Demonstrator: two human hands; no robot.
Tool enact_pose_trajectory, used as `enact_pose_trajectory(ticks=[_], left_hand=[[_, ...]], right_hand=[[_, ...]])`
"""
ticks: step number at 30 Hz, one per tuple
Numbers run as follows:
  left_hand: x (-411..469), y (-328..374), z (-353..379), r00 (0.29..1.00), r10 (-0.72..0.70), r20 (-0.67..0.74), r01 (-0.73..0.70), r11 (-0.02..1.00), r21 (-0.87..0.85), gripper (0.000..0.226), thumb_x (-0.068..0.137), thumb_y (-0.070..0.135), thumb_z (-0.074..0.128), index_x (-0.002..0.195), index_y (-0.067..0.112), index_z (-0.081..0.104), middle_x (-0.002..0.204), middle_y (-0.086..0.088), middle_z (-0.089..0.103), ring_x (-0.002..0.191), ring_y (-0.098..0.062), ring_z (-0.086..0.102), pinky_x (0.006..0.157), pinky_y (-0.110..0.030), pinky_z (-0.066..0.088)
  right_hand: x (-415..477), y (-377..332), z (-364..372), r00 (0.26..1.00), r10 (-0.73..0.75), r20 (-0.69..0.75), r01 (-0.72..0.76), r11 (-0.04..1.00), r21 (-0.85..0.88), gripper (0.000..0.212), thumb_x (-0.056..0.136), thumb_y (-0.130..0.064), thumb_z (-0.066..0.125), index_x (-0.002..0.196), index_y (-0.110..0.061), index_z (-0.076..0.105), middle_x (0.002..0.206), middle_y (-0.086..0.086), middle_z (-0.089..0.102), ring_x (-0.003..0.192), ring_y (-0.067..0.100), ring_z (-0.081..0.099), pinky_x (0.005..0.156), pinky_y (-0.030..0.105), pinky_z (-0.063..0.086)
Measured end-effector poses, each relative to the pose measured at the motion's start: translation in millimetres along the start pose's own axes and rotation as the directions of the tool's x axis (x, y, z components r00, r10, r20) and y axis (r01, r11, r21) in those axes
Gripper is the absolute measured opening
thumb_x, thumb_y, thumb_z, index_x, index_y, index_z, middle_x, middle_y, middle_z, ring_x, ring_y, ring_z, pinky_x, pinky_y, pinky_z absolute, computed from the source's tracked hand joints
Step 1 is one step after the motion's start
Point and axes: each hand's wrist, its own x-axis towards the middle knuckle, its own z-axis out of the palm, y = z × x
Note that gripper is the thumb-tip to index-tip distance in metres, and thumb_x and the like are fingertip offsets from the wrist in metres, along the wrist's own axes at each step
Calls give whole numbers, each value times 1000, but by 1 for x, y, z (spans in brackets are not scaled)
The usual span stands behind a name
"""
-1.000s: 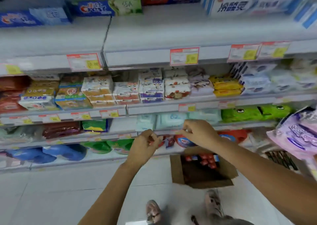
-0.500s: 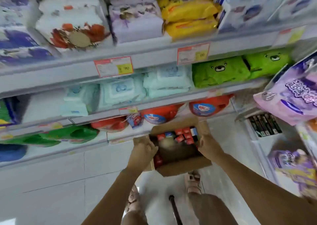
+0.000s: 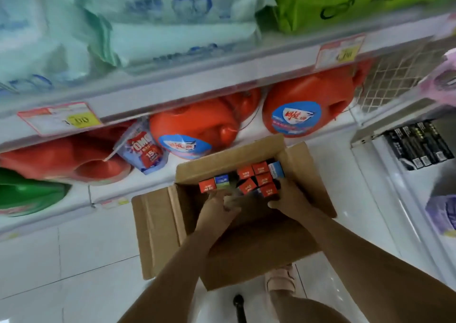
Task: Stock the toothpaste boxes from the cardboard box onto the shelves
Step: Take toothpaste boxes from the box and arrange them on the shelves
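Note:
An open cardboard box (image 3: 153,229) stands on the white floor in front of the bottom shelf. Several toothpaste boxes (image 3: 261,178), mostly red with a few blue ones, stand on end along its far side. Both my hands are inside the box. My left hand (image 3: 217,209) hovers with fingers apart just below the left red boxes and holds nothing. My right hand (image 3: 291,199) rests against the nearest red boxes on the right; motion blur hides whether its fingers grip one. The rest of the box floor is bare brown cardboard.
Red detergent jugs (image 3: 296,108), an OMO pouch (image 3: 143,150) and a green jug (image 3: 27,194) fill the bottom shelf behind the box. Tissue packs (image 3: 172,26) lie on the shelf (image 3: 197,83) above. Black boxes (image 3: 419,145) sit in the right-hand unit. My foot (image 3: 281,278) touches the box's near side.
The view has dropped from the upper shelves to the floor. My hands went from the box's side edges down into it, toward the toothpaste boxes.

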Motion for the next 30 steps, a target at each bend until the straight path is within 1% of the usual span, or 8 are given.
enact_pose_trajectory(ticks=[4, 9, 13, 15, 19, 23, 27, 30], left_hand=[[38, 3, 36, 999, -32, 7, 32, 998, 46, 51, 89, 18, 62, 137, 17, 43, 135, -8, 51, 122, -22, 50, 100, -31, 42], [76, 6, 67, 998, -26, -57, 35, 985, 166, 49, 91, 31, 59, 135, 18, 42, 133, -1, 53, 122, -18, 47, 78, -15, 17], [92, 4, 81, 997, -35, -66, 53, 954, 294, 44, 94, 24, 54, 135, 15, 44, 132, -6, 54, 120, -22, 52, 91, -27, 35], [92, 4, 85, 997, -51, -60, 67, 946, 316, 38, 96, 20, 49, 132, 10, 46, 129, -11, 55, 117, -28, 53, 93, -34, 40], [77, 5, 80, 993, -85, -76, 99, 975, 199, 34, 96, 17, 49, 127, 4, 47, 123, -16, 57, 111, -32, 55, 90, -36, 43], [42, 10, 58, 992, -64, -109, 87, 972, 220, 36, 96, 23, 49, 128, 5, 47, 123, -17, 56, 111, -33, 55, 89, -36, 44], [-14, 27, 8, 970, 43, -238, -11, 991, 134, 37, 92, 24, 56, 125, 9, 48, 112, -18, 64, 104, -35, 60, 83, -36, 45], [-64, 42, -35, 888, 174, -425, -145, 984, 100, 39, 89, 32, 61, 122, 13, 52, 100, -13, 69, 94, -29, 64, 81, -32, 46]], right_hand=[[29, 15, 26, 992, 121, 20, -122, 982, 143, 64, 81, -21, 73, 136, -12, 41, 130, 7, 54, 121, 25, 52, 99, 35, 40], [49, 14, 42, 995, 92, 47, -97, 987, 126, 52, 85, -30, 68, 131, -19, 47, 127, 4, 55, 116, 24, 54, 98, 36, 41], [54, 18, 47, 996, 92, -9, -90, 985, 150, 38, 90, -37, 59, 123, -18, 53, 117, 4, 60, 109, 23, 59, 87, 30, 45], [50, 20, 46, 993, 115, -39, -107, 979, 176, 34, 92, -33, 57, 121, -15, 55, 116, 6, 61, 109, 24, 59, 89, 30, 43], [33, 17, 34, 986, 159, -43, -146, 966, 214, 28, 92, -27, 58, 115, -10, 57, 111, 10, 63, 104, 27, 61, 93, 35, 47], [-1, 5, 12, 995, 78, -55, -54, 933, 355, 30, 86, -30, 67, 107, -13, 55, 108, 3, 64, 102, 18, 62, 88, 31, 48], [-53, -17, -28, 997, -8, -76, 38, 917, 396, 30, 83, -38, 69, 101, -30, 47, 92, -13, 54, 90, 5, 50, 87, 29, 41], [-89, -32, -57, 987, -71, -144, 137, 845, 517, 37, 76, -39, 72, 106, -28, 54, 98, -12, 63, 95, 7, 59, 92, 33, 44]])
